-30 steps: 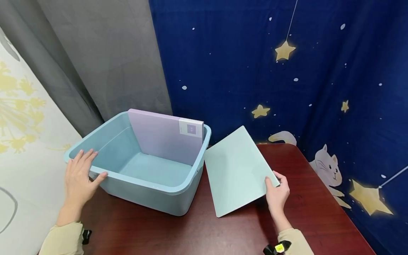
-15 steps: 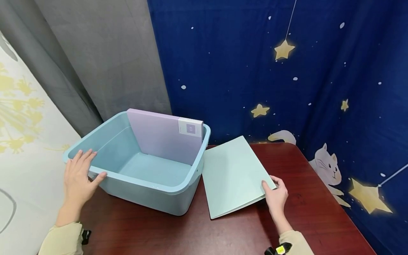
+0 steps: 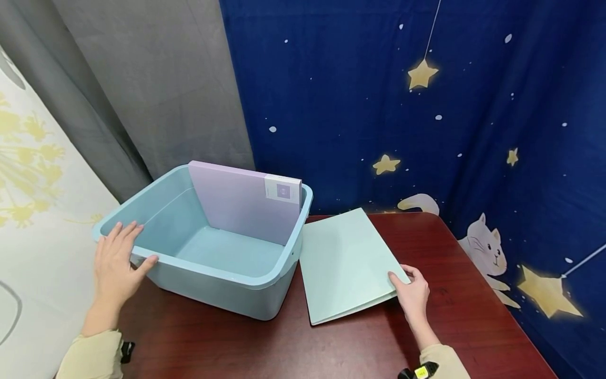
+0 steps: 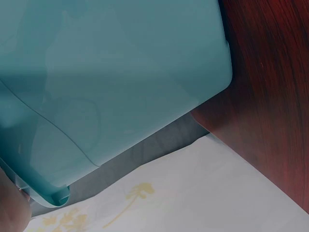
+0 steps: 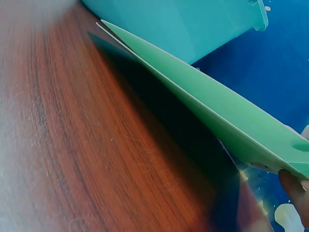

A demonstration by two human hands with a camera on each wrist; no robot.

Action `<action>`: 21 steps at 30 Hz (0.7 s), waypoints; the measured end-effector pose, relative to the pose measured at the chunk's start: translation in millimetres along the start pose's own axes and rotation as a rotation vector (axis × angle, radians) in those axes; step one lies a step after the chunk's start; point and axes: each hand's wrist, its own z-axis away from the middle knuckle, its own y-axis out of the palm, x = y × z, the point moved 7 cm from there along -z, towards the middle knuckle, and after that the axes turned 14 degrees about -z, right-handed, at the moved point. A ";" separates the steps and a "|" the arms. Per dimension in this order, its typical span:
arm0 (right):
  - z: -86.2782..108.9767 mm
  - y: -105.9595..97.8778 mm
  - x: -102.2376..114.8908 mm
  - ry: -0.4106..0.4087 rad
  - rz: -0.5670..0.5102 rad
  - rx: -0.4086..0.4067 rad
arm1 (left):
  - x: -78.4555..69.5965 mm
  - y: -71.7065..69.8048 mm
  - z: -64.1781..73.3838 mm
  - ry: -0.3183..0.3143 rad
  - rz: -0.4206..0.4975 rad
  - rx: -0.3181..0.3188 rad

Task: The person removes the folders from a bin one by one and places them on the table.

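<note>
Red-brown counter (image 3: 227,347) bears the tub (image 3: 218,292), purple box (image 3: 241,205) already inside; green folder (image 3: 347,266), pinched by the right grip (image 3: 413,295), is outside, beside it; left grip (image 3: 115,258) rests extended on the rim (image 3: 199,268).

The place looks like a curtained corner of a homelike indoor room, though whether it is truly a home cannot be told. A navy curtain (image 3: 326,79) printed with stars (image 3: 423,75) and a cartoon cat (image 3: 484,245), bedroom-style, covers the back; leftward come a plain grey curtain (image 3: 175,95) and a white cloth (image 3: 52,258) with yellow dandelions (image 3: 30,152). The wood-grain table (image 3: 466,300) and plastic tub (image 3: 218,292) look domestic.
</note>
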 end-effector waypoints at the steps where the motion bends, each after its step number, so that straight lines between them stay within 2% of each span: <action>1: -0.1 -0.5 -0.1 0.002 0.004 0.005 | -0.2 0.0 -0.2 -0.001 0.000 0.000; 7: 1.8 -1.7 -3.8 0.012 0.021 0.040 | 2.2 0.3 1.4 0.006 0.012 -0.006; 15: 0.1 -1.3 -6.0 -0.021 0.087 0.125 | 2.9 0.4 2.2 0.002 0.004 -0.001; 21: -1.9 -2.2 -7.2 -0.027 0.116 0.152 | 3.3 1.7 1.2 -0.002 0.013 -0.005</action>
